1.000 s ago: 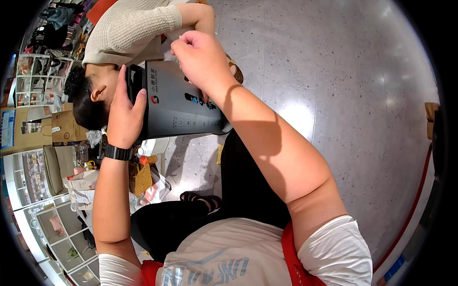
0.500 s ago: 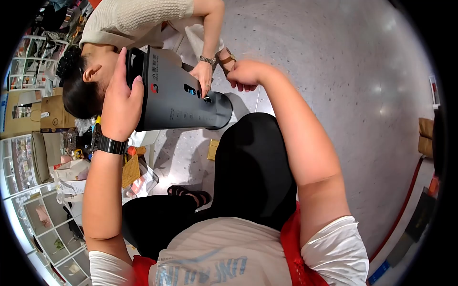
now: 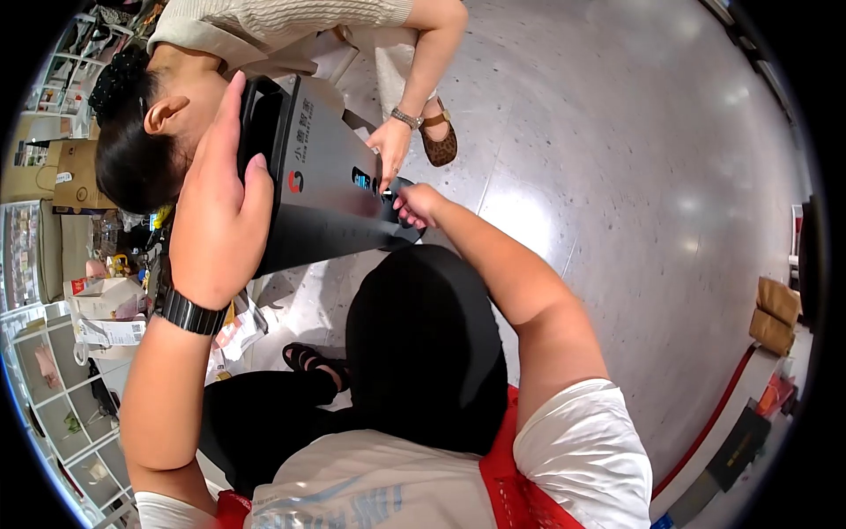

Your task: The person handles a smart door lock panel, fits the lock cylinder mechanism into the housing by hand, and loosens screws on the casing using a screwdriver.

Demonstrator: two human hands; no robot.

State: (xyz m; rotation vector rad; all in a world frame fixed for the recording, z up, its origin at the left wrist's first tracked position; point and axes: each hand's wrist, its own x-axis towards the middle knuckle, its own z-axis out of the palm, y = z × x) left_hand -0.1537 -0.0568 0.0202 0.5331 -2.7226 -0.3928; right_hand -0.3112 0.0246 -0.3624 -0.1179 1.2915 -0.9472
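Note:
A tall grey appliance (image 3: 322, 189) with a black top rim, a red logo and a small lit display (image 3: 362, 180) leans in front of me. My left hand (image 3: 220, 207) lies against its black top end, fingers stretched out and thumb apart. At its lower end, beside the controls, is my right hand (image 3: 419, 206) with its fingers curled; whether something small is between them is hidden. Another person's hand (image 3: 390, 150) reaches to the same spot, a finger on or near a small part below the display.
The other person (image 3: 282, 26) bends close on the left. White grid shelves (image 3: 75, 414), a cardboard box (image 3: 75, 176) and a white paper bag (image 3: 106, 309) stand left. Brown packages (image 3: 775, 313) are at far right. My bent knee (image 3: 427, 317) is beneath the appliance.
My right hand has moved down and left to the appliance's lower end. The appliance sits slightly further right in view; the other person's hand remains at its controls.

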